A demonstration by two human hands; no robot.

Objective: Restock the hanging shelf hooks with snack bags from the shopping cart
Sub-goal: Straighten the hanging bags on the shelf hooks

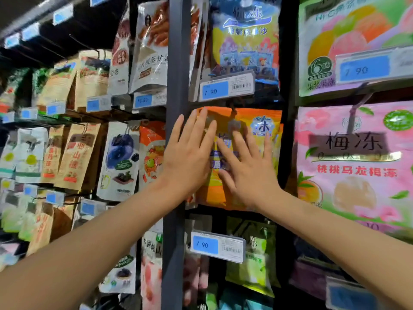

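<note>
An orange and yellow snack bag (266, 130) hangs from a hook (232, 108) in the middle column of the shelf. My left hand (190, 155) lies flat against the bag's left side, fingers straight and pointing up. My right hand (248, 166) presses flat on the bag's middle, fingers spread. Both hands cover much of the bag's front. The shopping cart is out of view.
A dark upright post (176, 63) runs just left of the bag. A blue snack bag (245, 36) hangs above, a green one (252, 253) below, a pink one (353, 162) to the right. Price tags (225, 87) stick out on the hook ends.
</note>
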